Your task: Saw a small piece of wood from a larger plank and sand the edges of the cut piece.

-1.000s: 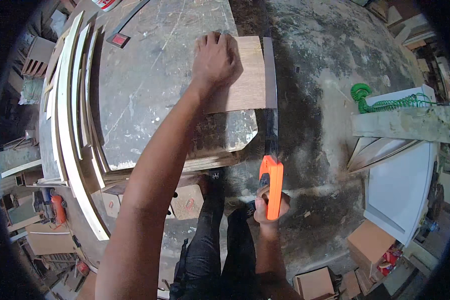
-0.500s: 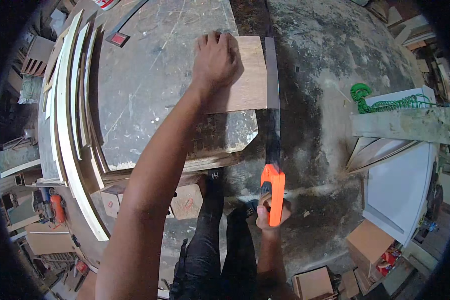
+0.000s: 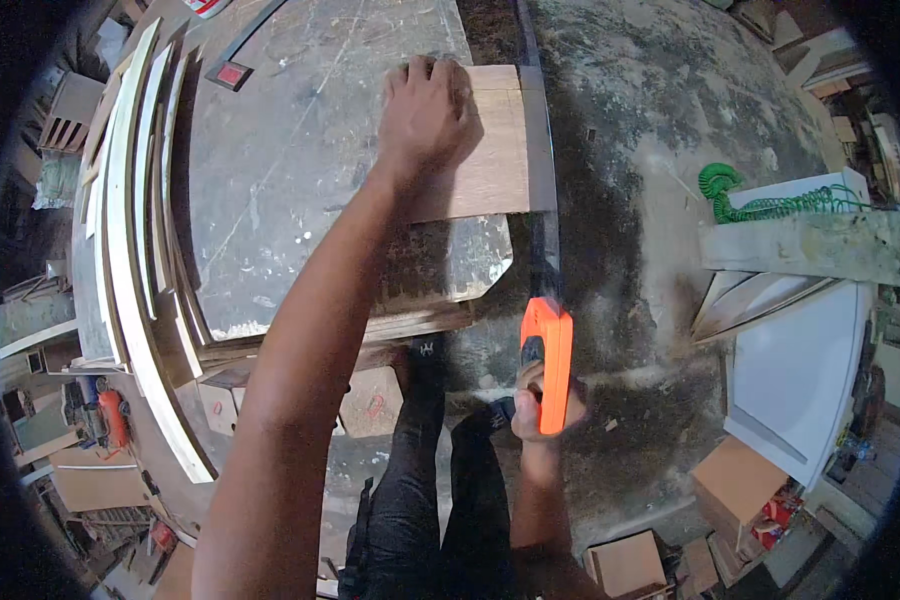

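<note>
My left hand (image 3: 425, 120) presses on a light plywood board (image 3: 490, 170), its fingers curled at the far edge. The board lies on the scuffed worktable (image 3: 290, 150) and overhangs the table's near right corner. My right hand (image 3: 533, 405) is wrapped round the orange handle of a handsaw (image 3: 555, 355). The dark saw blade runs away from me along the board's right edge, partly blurred.
Long pale wood strips (image 3: 130, 260) lie along the table's left side; a square tool (image 3: 232, 73) sits behind them. On the right are a coiled green hose (image 3: 720, 183), white panels (image 3: 800, 370) and cardboard-coloured boxes (image 3: 735, 470). Scrap pieces crowd both margins.
The saw and my right hand moved toward me, then forward again, now farther up than at both earlier moments. My left hand stays on the board, slightly higher in the picture.
</note>
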A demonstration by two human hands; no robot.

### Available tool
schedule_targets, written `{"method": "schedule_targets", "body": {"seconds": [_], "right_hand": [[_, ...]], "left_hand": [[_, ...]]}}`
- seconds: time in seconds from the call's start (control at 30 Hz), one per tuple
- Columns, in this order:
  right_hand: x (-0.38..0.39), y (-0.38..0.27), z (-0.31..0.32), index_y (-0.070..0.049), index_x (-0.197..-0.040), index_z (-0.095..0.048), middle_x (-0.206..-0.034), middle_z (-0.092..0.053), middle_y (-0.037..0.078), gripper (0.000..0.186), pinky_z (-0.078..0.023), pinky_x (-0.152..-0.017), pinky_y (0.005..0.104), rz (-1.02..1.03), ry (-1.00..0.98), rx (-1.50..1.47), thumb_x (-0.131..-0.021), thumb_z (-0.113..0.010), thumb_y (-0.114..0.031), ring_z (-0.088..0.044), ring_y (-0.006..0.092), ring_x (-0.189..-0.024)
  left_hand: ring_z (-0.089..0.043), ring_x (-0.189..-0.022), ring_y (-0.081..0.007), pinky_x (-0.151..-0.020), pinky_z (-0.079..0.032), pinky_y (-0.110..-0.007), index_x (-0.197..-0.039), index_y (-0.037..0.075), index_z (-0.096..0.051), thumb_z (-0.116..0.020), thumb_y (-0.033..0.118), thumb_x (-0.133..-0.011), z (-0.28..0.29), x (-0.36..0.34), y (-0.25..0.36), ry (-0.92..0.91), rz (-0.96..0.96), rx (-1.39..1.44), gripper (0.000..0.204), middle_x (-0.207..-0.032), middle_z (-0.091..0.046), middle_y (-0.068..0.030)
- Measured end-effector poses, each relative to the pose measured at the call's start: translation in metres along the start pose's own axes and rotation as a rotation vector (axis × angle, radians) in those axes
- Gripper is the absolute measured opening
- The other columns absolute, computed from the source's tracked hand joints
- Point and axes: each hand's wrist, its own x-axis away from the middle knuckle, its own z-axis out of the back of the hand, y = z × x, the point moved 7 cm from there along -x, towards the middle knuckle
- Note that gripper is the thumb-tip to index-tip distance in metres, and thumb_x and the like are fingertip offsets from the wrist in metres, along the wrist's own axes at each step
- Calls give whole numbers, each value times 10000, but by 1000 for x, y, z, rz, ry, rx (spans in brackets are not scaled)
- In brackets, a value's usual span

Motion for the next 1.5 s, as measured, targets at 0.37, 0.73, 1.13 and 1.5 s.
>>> {"method": "schedule_targets", "body": {"seconds": [0.37,0.73,1.13,1.5], "right_hand": [[-41,12,-20,-63,-664,-560,-577,-548,38,263,-433,-509,302,7,73,-312,-802,-678,-253,-548,208,-496],[-36,18,-22,-62,-642,-541,-575,-546,59,330,-440,-504,315,-8,-6,-266,-812,-690,-302,-555,232,-493],[-16,15,-9,-91,-625,-526,-553,-509,59,308,-410,-483,334,-87,-43,-171,-798,-694,-283,-529,255,-472],[16,6,15,-108,-666,-528,-593,-507,43,243,-406,-501,368,-113,-98,-44,-776,-693,-249,-521,269,-514]], "left_hand": [[-505,-1047,-412,-958,-382,-495,-1043,28,-591,-535,179,-843,3,0,2,27,27,-4,257,-1052,-578,-228],[-506,-1070,-402,-970,-382,-497,-1064,36,-585,-539,190,-842,4,1,5,10,40,27,273,-1078,-592,-216],[-510,-1061,-440,-969,-391,-517,-1126,26,-560,-532,285,-876,5,0,1,-16,87,0,361,-1119,-545,-276],[-510,-1036,-449,-966,-390,-511,-1141,46,-555,-556,264,-865,8,-1,5,-18,71,21,352,-1100,-549,-263]]}}
